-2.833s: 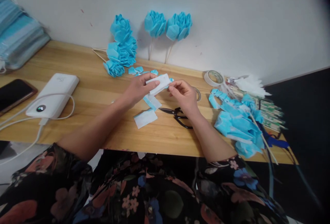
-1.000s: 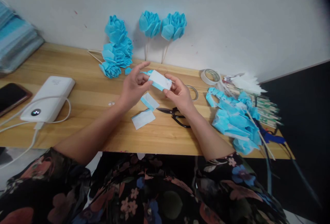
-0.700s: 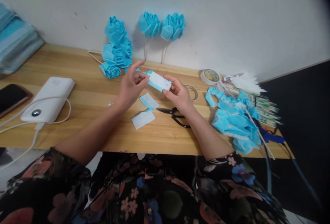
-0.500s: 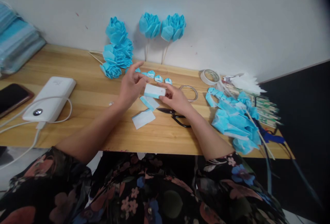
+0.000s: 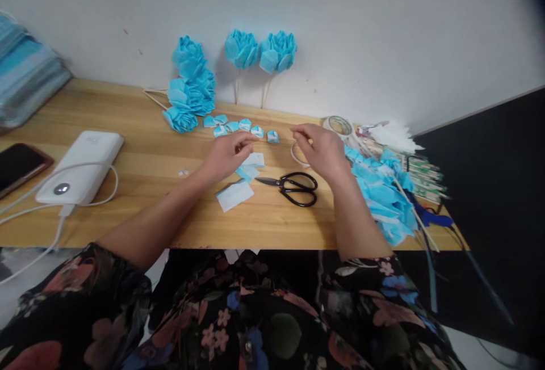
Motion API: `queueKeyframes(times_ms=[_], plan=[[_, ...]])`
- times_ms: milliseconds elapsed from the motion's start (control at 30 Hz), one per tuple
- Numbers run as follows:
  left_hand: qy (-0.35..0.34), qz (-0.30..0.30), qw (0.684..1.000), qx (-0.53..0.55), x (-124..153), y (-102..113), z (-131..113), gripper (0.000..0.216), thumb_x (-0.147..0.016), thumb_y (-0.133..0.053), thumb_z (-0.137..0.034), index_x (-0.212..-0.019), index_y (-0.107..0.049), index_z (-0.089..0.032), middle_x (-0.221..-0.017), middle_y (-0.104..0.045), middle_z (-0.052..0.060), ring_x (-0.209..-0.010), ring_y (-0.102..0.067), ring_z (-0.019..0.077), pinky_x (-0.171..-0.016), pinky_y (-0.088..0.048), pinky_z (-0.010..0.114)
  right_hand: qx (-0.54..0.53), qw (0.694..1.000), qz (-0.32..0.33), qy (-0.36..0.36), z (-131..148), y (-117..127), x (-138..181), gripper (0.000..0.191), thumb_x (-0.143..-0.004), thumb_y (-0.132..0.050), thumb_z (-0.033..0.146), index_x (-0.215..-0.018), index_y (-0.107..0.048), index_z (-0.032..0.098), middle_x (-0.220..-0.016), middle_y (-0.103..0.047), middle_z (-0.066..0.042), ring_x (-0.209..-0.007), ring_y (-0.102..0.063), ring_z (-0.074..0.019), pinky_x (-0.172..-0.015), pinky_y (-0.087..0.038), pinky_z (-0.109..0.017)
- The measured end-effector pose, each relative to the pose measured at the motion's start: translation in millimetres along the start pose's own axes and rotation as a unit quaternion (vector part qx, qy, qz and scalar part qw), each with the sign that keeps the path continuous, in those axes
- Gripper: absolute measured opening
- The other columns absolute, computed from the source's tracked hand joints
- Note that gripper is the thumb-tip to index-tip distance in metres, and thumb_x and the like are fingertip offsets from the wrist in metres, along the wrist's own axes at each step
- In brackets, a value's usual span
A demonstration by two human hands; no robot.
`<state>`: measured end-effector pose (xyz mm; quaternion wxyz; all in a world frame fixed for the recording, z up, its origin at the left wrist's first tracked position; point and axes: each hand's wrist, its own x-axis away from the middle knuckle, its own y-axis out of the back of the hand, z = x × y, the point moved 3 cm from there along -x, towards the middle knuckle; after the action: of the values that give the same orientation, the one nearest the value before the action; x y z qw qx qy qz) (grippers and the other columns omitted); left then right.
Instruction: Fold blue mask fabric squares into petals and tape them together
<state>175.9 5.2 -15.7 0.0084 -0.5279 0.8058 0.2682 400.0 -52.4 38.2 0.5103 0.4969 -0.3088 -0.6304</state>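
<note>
My left hand (image 5: 230, 155) hovers low over the table with loosely stretched fingers and nothing seen in it. By its fingertips lies a small white and blue rectangle (image 5: 257, 159) of thin sheet, partly over a second blue and white piece (image 5: 248, 173). Closer to me rests a larger pale rectangle (image 5: 234, 196). Black-handled scissors (image 5: 298, 188) lie between my arms, blades pointing left. My right hand (image 5: 321, 148) is raised to the right with fingers apart and holding nothing visible; it partly covers a thin tape ring (image 5: 298, 154). Several small folded blue pieces (image 5: 244, 125) sit beyond my left hand.
Blue flowers on sticks (image 5: 277, 52) lean on the wall, with more flowers (image 5: 187, 95) to their left. At right are a tape roll (image 5: 338, 126), crumpled blue sheets (image 5: 383, 200) and a blue tool (image 5: 434, 218). A white power bank (image 5: 80, 165) and phone (image 5: 21, 168) lie left.
The small white and blue rectangle held between both hands is now down on the table. My right hand has moved right and away from it, uncovering the scissors.
</note>
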Motion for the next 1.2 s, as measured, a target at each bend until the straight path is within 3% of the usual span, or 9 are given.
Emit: queueKeyframes(times_ms=[200,367,567,700,867,967,1067,1133,1200], plan=[[-0.009,-0.024,0.999,0.027,-0.3,-1.7,0.2,0.027,-0.086,-0.061,-0.029,-0.105,-0.076,-0.019,-0.086,-0.077,0.005,-0.079,-0.069,0.0173,-0.072,-0.051,0.028,0.136,0.975,0.173,-0.030,-38.1,12.1,16.3,0.020,-0.093,-0.059,0.026,-0.098,-0.077,0.022,-0.102,-0.079,-0.009,-0.092,-0.069,-0.0272,-0.071,-0.042,-0.032],[-0.024,-0.037,0.999,0.031,1.7,-2.3,-6.2,0.027,-0.089,-0.058,-0.029,-0.104,-0.077,-0.019,-0.093,-0.080,0.006,-0.080,-0.070,0.0167,-0.073,-0.052,0.027,0.168,0.962,0.217,-0.008,-42.6,-6.6,21.0,0.015,-0.091,-0.062,0.027,-0.094,-0.074,0.019,-0.102,-0.076,-0.011,-0.094,-0.068,-0.0265,-0.069,-0.039,-0.031],[-0.129,-0.015,0.991,0.006,7.8,1.1,-31.5,0.026,-0.092,-0.056,-0.024,-0.103,-0.079,-0.021,-0.110,-0.080,0.007,-0.102,-0.073,0.0206,-0.092,-0.055,0.034,0.138,0.967,0.213,0.001,-20.0,1.5,13.0,0.015,-0.095,-0.056,0.025,-0.096,-0.070,0.019,-0.090,-0.077,-0.008,-0.079,-0.067,-0.0231,-0.063,-0.034,-0.030],[-0.206,0.044,0.977,0.017,14.4,-4.2,-43.2,0.033,-0.092,-0.056,-0.022,-0.118,-0.075,-0.023,-0.125,-0.076,0.008,-0.116,-0.070,0.0225,-0.103,-0.053,0.038,0.081,0.968,0.204,0.126,23.4,20.5,12.6,0.011,-0.093,-0.060,0.022,-0.093,-0.071,0.021,-0.083,-0.076,-0.004,-0.076,-0.066,-0.0202,-0.069,-0.039,-0.030],[-0.115,0.115,0.984,0.077,15.0,-17.0,-33.9,0.034,-0.089,-0.062,-0.027,-0.121,-0.073,-0.020,-0.099,-0.079,0.005,-0.081,-0.070,0.0158,-0.076,-0.054,0.027,0.045,0.966,0.136,0.215,62.3,32.0,11.3,0.014,-0.096,-0.060,0.023,-0.093,-0.073,0.020,-0.088,-0.077,-0.004,-0.083,-0.070,-0.0206,-0.078,-0.046,-0.032],[-0.013,0.085,0.983,0.161,11.0,-13.9,-26.8,0.024,-0.088,-0.064,-0.031,-0.103,-0.076,-0.016,-0.077,-0.073,0.002,-0.068,-0.064,0.0129,-0.067,-0.051,0.025,-0.030,0.974,0.006,0.225,64.5,45.2,13.2,0.020,-0.101,-0.055,0.028,-0.103,-0.074,0.021,-0.105,-0.078,-0.007,-0.102,-0.071,-0.0223,-0.090,-0.050,-0.036],[0.054,0.026,0.966,0.251,6.7,-4.8,-23.5,0.019,-0.086,-0.067,-0.033,-0.084,-0.073,-0.016,-0.071,-0.069,0.001,-0.065,-0.062,0.0121,-0.067,-0.051,0.025,-0.054,0.982,-0.084,0.163,48.0,54.8,24.1,0.024,-0.102,-0.051,0.028,-0.112,-0.072,0.021,-0.111,-0.077,-0.009,-0.107,-0.070,-0.0232,-0.093,-0.052,-0.038],[0.072,0.000,0.950,0.305,5.2,-0.2,-23.2,0.020,-0.086,-0.067,-0.033,-0.077,-0.069,-0.016,-0.071,-0.068,0.002,-0.067,-0.063,0.0121,-0.070,-0.051,0.026,-0.021,0.992,-0.018,0.125,33.7,47.1,35.9,0.023,-0.100,-0.055,0.028,-0.112,-0.072,0.020,-0.102,-0.078,-0.008,-0.093,-0.072,-0.0221,-0.081,-0.054,-0.034],[0.080,-0.006,0.935,0.345,5.0,1.4,-23.6,0.020,-0.087,-0.065,-0.031,-0.073,-0.066,-0.016,-0.072,-0.069,0.002,-0.070,-0.064,0.0126,-0.073,-0.051,0.026,0.049,0.983,0.132,0.117,22.1,27.5,51.6,0.026,-0.098,-0.058,0.025,-0.120,-0.071,0.019,-0.106,-0.078,-0.010,-0.094,-0.073,-0.0240,-0.079,-0.054,-0.033]])
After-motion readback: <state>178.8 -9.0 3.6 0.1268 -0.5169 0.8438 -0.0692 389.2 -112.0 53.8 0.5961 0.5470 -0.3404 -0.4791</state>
